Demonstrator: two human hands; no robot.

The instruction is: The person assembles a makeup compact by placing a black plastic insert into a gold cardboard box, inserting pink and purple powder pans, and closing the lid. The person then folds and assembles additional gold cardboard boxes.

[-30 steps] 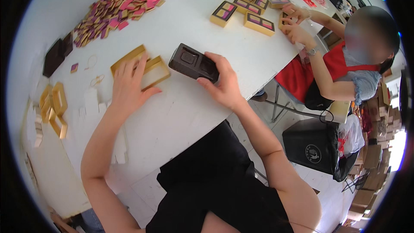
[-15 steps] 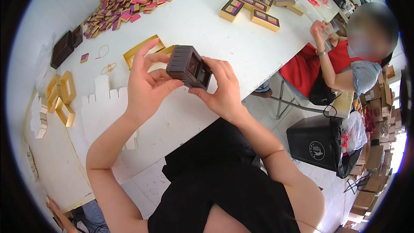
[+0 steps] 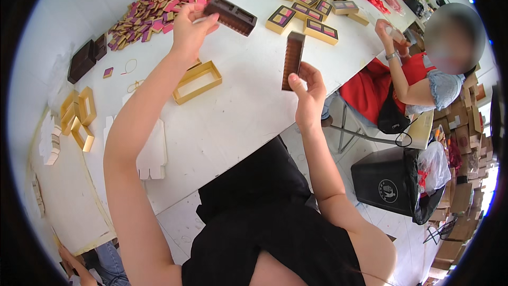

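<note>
My left hand (image 3: 191,30) is stretched far over the table, its fingers pinching one end of a dark brown compartment tray stack (image 3: 233,17) with ribbed sides. Hollow compartments face up on it. In my right hand (image 3: 309,95) stands a second brown tray stack (image 3: 292,62), upright, gripped at its lower end between thumb and fingers. The two stacks are apart. Below my left hand's stack lies an open gold box frame (image 3: 201,92), with another gold edge partly hidden behind my left forearm.
A heap of small pink, purple and gold pieces (image 3: 159,13) covers the far left. Several filled gold boxes (image 3: 320,32) lie at the far right. More brown trays (image 3: 83,61), gold frames (image 3: 82,136) and white card (image 3: 153,153) sit left. A co-worker sits right, beyond a black bin (image 3: 378,177).
The brown tray block that both hands held together is now in two parts. My left hand has moved far and up with one; my right hand has moved right with the other.
</note>
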